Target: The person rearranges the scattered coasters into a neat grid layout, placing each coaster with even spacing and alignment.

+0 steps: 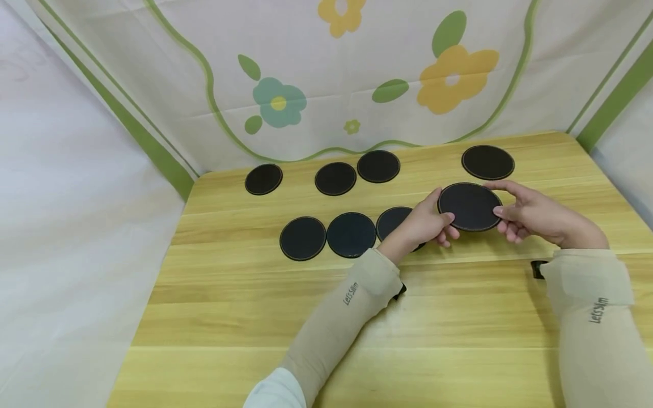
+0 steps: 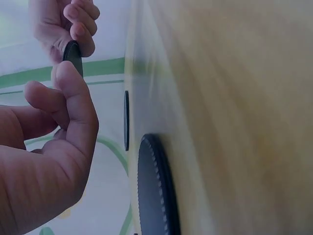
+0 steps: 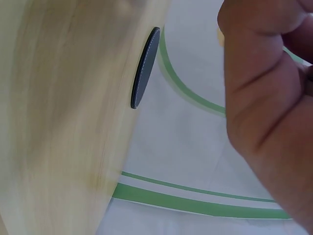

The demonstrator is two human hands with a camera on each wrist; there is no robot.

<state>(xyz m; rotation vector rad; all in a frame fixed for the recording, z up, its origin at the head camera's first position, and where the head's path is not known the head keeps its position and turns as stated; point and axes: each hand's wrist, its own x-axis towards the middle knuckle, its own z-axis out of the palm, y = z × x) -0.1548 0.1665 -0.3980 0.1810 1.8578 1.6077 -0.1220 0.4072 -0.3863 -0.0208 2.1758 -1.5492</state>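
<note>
Between both hands a round black coaster [image 1: 470,207] with a stitched rim is held up off the wooden table. My left hand [image 1: 427,222] pinches its left edge, thumb on top. At its right edge my right hand [image 1: 541,215] grips with thumb and fingers. In the left wrist view the left hand [image 2: 63,132] and the coaster [image 2: 73,56] appear edge-on, with the other hand beyond. Just under the left hand lies another black coaster [image 1: 391,221], partly hidden. Behind the held one, a coaster [image 1: 488,162] rests flat near the table's back edge.
Two more coasters, a left one [image 1: 303,238] and a middle one [image 1: 351,234], lie side by side in the front row. Along the back are three others, the leftmost coaster [image 1: 263,179] standing apart. A flowered cloth [image 1: 352,73] hangs behind the wooden table [image 1: 229,317].
</note>
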